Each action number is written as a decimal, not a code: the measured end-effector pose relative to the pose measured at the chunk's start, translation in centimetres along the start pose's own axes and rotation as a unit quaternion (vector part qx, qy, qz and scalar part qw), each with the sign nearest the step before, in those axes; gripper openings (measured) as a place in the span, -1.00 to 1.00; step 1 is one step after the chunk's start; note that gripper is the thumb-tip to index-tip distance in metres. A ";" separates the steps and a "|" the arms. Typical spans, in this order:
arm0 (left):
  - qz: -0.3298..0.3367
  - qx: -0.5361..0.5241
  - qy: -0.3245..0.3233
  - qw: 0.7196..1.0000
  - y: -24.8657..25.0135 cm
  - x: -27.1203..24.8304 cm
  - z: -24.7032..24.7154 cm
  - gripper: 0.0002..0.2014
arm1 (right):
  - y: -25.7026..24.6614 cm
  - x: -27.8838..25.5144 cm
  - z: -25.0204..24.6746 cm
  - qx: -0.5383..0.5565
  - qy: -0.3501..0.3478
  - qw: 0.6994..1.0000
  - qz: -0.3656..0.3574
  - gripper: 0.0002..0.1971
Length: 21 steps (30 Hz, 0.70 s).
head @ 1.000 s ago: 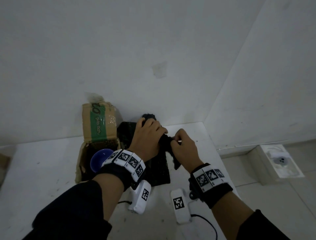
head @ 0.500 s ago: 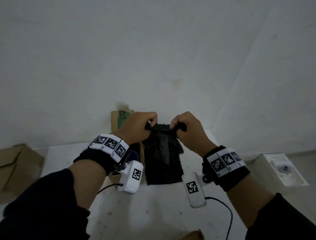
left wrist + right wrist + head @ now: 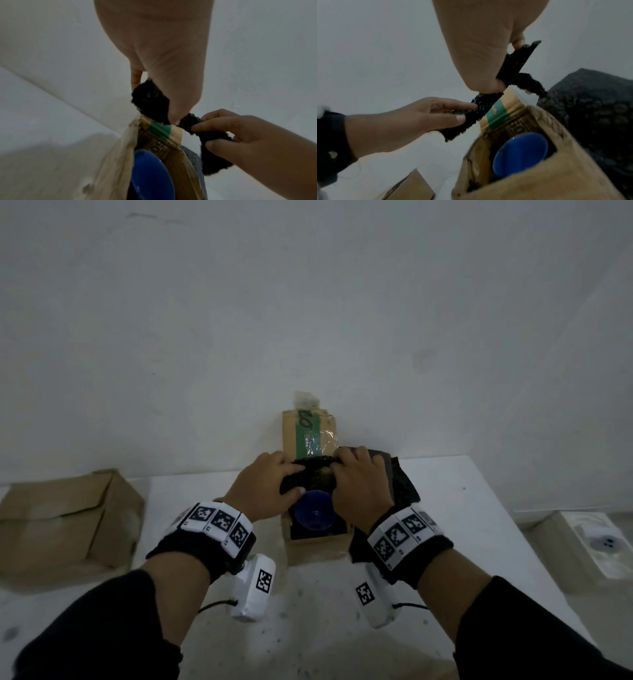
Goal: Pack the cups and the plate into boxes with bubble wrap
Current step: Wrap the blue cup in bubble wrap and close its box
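Observation:
A small open cardboard box (image 3: 318, 547) stands on the white table, with a blue cup (image 3: 313, 515) upright inside it. Both hands hold one folded strip of black bubble wrap (image 3: 313, 475) just above the box opening, behind the cup. My left hand (image 3: 291, 475) pinches its left end between thumb and fingers. My right hand (image 3: 339, 474) pinches its right end. In the right wrist view the strip (image 3: 517, 63) hangs over the cup (image 3: 520, 152). The left wrist view shows the cup (image 3: 150, 175) below the strip (image 3: 150, 102).
The box's rear flap (image 3: 308, 433) with green tape stands up against the wall. A loose sheet of black bubble wrap (image 3: 402, 479) lies right of the box. A closed cardboard box (image 3: 61, 522) sits at the table's left. The table edge runs along the right.
Both hands have lowered the black bubble wrap from in front of the wall to just over the open box. The strip is now bunched short between them.

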<state>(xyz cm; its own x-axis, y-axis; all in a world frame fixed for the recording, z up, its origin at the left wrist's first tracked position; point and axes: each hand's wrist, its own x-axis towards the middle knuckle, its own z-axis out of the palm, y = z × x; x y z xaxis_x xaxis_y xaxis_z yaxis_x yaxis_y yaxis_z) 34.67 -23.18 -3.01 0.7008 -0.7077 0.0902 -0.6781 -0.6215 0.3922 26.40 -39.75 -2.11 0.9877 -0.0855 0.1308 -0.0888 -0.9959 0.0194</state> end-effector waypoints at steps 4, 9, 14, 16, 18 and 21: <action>-0.049 -0.088 0.040 0.994 -0.9 -1.1 2.9 -0.68 | -2.2 -0.5 2.7 -0.011 -0.022 1.000 0.014 -0.61; -0.082 -0.168 0.141 0.972 -0.9 -2.6 4.9 -0.54 | -3.4 -1.0 5.4 0.025 -0.133 0.991 0.011 -0.46; -0.111 -0.248 0.182 0.945 -0.3 -3.5 6.4 -0.41 | -3.7 -0.5 6.4 0.039 -0.151 0.988 -0.015 -0.49; -0.130 -0.272 0.178 0.937 -0.2 -3.9 6.9 -0.36 | -3.4 0.3 6.0 0.035 -0.142 0.989 -0.021 -0.47; -0.139 -0.296 0.176 0.928 -0.3 -4.1 7.3 -0.36 | -3.3 1.3 5.9 0.043 -0.140 0.989 -0.018 -0.45; -0.149 -0.339 0.167 0.914 -0.3 -4.2 7.6 -0.40 | -3.2 2.7 6.2 0.022 -0.157 0.987 -0.013 -0.48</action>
<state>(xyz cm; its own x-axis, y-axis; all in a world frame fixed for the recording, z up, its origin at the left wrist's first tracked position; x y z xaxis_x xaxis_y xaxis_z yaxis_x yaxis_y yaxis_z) 30.25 -22.50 -10.47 0.9370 -0.3289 0.1177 -0.2332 -0.3380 0.9118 30.14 -36.97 -7.99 0.9815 -0.0573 -0.1829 -0.0631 -0.9977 -0.0258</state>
